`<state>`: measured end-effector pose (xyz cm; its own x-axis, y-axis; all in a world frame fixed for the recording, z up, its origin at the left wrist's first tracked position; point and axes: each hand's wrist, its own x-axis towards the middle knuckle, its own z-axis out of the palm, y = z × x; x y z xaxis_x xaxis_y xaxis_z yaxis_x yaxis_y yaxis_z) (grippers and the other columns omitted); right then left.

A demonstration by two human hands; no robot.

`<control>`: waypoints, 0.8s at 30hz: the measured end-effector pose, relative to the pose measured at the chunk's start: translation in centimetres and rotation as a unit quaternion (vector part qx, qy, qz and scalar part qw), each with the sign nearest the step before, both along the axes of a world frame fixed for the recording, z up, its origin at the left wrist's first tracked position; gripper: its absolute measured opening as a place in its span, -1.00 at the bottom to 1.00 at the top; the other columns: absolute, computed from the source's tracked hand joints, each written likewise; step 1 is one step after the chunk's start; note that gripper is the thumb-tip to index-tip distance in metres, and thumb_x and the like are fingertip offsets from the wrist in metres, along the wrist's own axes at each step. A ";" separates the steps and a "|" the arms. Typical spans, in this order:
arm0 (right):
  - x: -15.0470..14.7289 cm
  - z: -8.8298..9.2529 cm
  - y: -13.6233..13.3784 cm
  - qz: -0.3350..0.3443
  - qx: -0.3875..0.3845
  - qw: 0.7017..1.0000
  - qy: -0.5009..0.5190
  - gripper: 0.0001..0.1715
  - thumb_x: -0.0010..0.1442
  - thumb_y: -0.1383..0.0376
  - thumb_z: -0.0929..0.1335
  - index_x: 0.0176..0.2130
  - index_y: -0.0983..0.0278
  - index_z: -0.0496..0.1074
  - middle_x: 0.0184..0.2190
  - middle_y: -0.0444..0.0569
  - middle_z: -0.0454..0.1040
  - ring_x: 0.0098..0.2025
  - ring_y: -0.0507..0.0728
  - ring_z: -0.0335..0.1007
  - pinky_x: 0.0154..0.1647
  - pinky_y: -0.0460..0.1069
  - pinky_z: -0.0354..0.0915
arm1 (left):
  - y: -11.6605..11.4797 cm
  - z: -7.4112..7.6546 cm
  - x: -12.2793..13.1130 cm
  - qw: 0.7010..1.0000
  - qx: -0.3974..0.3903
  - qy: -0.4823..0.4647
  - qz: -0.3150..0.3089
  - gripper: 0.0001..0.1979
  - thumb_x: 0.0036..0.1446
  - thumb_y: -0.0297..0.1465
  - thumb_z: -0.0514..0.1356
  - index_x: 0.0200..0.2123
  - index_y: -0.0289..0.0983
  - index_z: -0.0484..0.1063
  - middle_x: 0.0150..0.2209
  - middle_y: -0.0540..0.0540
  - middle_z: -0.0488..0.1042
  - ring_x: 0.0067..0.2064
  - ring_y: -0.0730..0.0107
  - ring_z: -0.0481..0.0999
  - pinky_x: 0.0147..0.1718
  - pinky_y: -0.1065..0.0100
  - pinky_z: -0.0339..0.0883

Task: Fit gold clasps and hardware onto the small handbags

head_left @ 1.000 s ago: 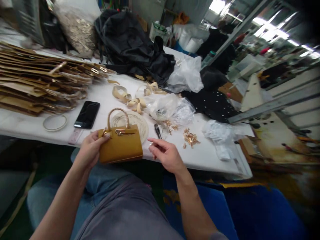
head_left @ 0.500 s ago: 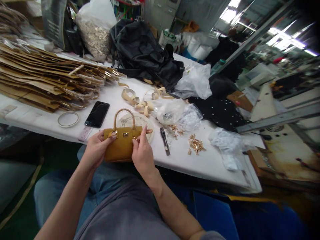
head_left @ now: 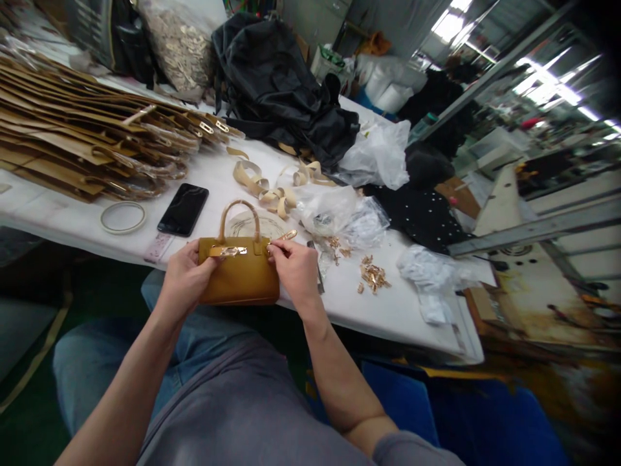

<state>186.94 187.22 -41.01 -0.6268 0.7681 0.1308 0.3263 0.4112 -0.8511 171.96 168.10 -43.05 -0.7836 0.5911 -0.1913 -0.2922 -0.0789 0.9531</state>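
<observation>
A small mustard-brown handbag [head_left: 242, 279] with an upright wrapped handle is held over the table's front edge. My left hand [head_left: 184, 278] grips its left side, the thumb on the front by a strap with a gold plate [head_left: 228, 251] that lies across the bag's front. At the upper right corner my right hand [head_left: 298, 268] pinches the end of a strap; a gold-plated tip [head_left: 290, 235] sticks out above the fingers. Behind the bag lies a coil of pale cord [head_left: 250, 225], partly covered by the handle.
A phone [head_left: 183, 209] and a tape roll [head_left: 123, 217] lie left of the bag. Stacked brown bag pieces [head_left: 72, 136] fill the far left. To the right are small gold fittings [head_left: 373, 275], plastic bags [head_left: 334, 210] and a partly hidden dark tool [head_left: 319, 272]. A black backpack [head_left: 276, 77] sits behind.
The left strap with its gold plate now lies across the bag's front. My right hand has moved right, from an extended index finger to a pinch on the right strap.
</observation>
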 end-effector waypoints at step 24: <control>-0.5 1.9 0.6 0.061 0.103 0.984 -0.132 -0.74 0.46 0.30 0.50 0.04 0.09 0.83 -0.03 0.00 0.84 0.00 0.25 0.79 0.15 0.08 0.57 | 0.4 1.6 2.4 0.978 -0.052 0.192 0.055 -0.69 0.29 -0.40 0.37 0.08 -0.26 0.71 0.03 -0.17 0.75 0.03 0.04 0.74 -0.02 0.25 0.57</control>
<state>186.45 187.77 -39.14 -0.7460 0.6590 0.0960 0.4620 0.6160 -0.6381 174.35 168.48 -41.43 -0.8670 0.4926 0.0757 0.0942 0.0129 0.9955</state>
